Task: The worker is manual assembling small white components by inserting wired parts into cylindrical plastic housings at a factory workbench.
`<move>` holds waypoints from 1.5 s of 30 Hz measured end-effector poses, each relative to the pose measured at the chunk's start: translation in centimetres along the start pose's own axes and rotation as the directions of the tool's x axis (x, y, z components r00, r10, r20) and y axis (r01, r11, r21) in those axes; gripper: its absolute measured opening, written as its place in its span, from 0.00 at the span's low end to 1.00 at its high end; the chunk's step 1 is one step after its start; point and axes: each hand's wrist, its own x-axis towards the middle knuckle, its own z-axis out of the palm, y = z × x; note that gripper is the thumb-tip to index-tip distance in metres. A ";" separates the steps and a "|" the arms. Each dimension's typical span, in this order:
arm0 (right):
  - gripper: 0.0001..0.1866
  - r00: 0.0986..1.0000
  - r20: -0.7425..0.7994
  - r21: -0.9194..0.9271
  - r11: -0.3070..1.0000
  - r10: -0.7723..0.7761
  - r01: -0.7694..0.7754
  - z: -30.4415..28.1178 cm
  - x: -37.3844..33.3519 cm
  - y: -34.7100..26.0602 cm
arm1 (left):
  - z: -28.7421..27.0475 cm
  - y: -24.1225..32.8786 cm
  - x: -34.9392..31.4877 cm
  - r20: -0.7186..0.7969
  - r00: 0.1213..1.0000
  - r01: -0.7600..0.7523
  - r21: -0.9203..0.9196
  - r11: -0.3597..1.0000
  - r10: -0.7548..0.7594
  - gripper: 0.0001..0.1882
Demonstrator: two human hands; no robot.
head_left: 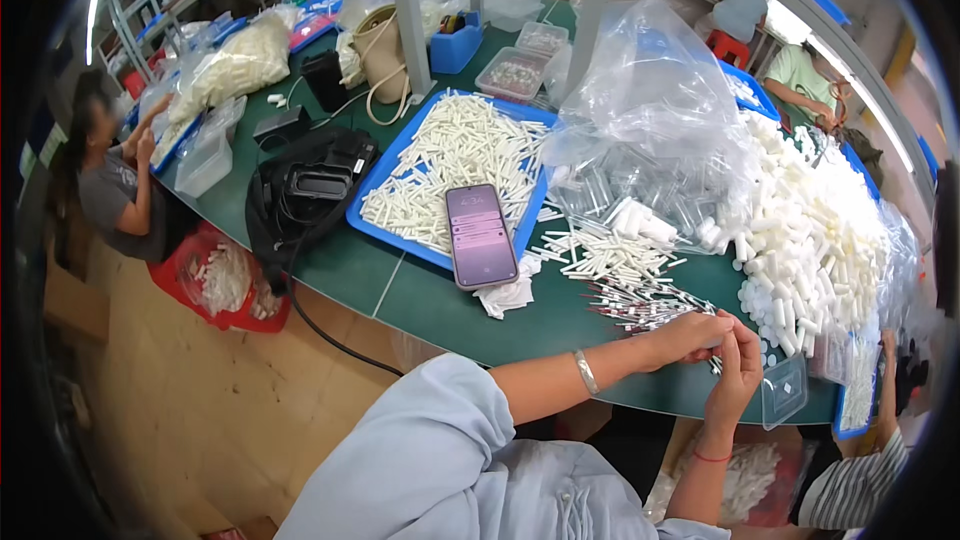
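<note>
Our left hand (688, 337) and right hand (738, 370) meet at the fingertips near the surface's (430, 302) edge — each grip pressed together, though we cannot tell what it pinches. The thin, dark-tipped rods (640, 308) lie just beyond our left hand; white cylinders (800, 250) heap rightward.

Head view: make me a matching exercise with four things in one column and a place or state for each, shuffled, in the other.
Things
1. Left hand
2. Right hand
3. Phone
4. Black bag

Places and states
A. Lies over the near rim of the blue tray, screen lit
B. Red band at its wrist
C. On the table, left of the blue tray
D. Silver bracelet on its forearm

Pairs: 1-D; 2-B; 3-A; 4-C
</note>
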 end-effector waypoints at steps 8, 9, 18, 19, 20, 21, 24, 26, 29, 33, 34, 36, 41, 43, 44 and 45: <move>0.26 0.942 -0.135 -0.148 0.947 -0.306 0.286 -1.3 -7.3 0.0 | 6.4 -1.3 -4.4 -0.230 0.910 -0.367 -0.060 0.928 0.345 0.21; 0.23 0.959 -0.097 -0.126 0.959 -0.268 0.255 -1.7 -8.2 0.3 | 7.4 -2.3 -5.0 -0.183 0.932 -0.332 -0.086 0.939 0.313 0.21; 0.13 0.987 -0.158 -0.202 0.977 0.035 -0.067 -7.6 -15.6 5.0 | 11.6 -9.9 -7.5 -0.053 0.992 0.091 -0.322 0.942 -0.113 0.24; 0.11 0.976 -0.211 -0.180 0.978 0.062 -0.101 -7.8 -16.3 5.5 | 12.0 -10.6 -7.7 -0.054 0.981 0.161 -0.316 0.935 -0.187 0.23; 0.11 0.971 -0.228 -0.175 0.978 0.073 -0.114 -8.0 -16.8 5.6 | 12.1 -11.7 -7.7 -0.033 0.969 0.217 -0.355 0.909 -0.244 0.23; 0.10 0.965 -0.239 -0.153 0.977 0.109 -0.149 -8.1 -17.0 5.4 | 12.2 -12.3 -7.7 -0.029 0.966 0.231 -0.355 0.906 -0.258 0.23; 0.09 0.945 -0.248 -0.049 0.971 0.214 -0.233 -8.5 -17.0 5.9 | 12.4 -13.3 -7.5 -0.014 0.945 0.302 -0.342 0.890 -0.326 0.24; 0.10 0.930 -0.241 0.031 0.960 0.277 -0.278 -8.7 -16.5 6.5 | 12.5 -13.8 -7.2 -0.068 0.937 0.300 -0.347 0.889 -0.343 0.25; 0.11 0.933 -0.201 0.060 0.954 0.300 -0.294 -8.7 -15.3 7.3 | 12.3 -13.9 -6.9 -0.086 0.941 0.271 -0.391 0.879 -0.328 0.25; 0.11 0.946 -0.301 -0.116 0.980 0.119 -0.160 -7.6 -13.9 8.2 | 11.7 -13.5 -6.4 -0.098 0.940 0.260 -0.413 0.873 -0.326 0.26; 0.11 0.951 -0.307 -0.202 0.975 0.025 -0.091 -7.4 -13.5 8.4 | 11.6 -13.4 -6.3 -0.117 0.938 0.250 -0.427 0.869 -0.327 0.26; 0.11 0.950 -0.311 -0.241 0.967 0.001 -0.079 -6.8 -12.8 8.0 | 11.4 -13.1 -6.1 -0.137 0.933 0.241 -0.445 0.862 -0.332 0.25; 0.11 0.949 -0.301 -0.394 0.919 -0.095 -0.033 -5.9 -12.2 7.9 | 10.4 -13.2 -5.9 -0.142 0.928 0.240 -0.484 0.842 -0.346 0.24; 0.09 0.938 -0.287 -0.455 0.889 -0.194 0.045 -5.8 -12.0 7.9 | 10.5 -12.9 -5.7 -0.143 0.925 0.242 -0.492 0.837 -0.352 0.24; 0.09 0.939 -0.287 -0.457 0.888 -0.191 0.040 -5.7 -11.8 7.9 | 10.5 -12.7 -5.5 -0.146 0.923 0.243 -0.494 0.834 -0.355 0.25; 0.09 0.935 -0.290 -0.481 0.875 -0.206 0.044 -5.6 -11.7 7.7 | 10.6 -12.7 -5.5 -0.146 0.922 0.244 -0.499 0.831 -0.358 0.25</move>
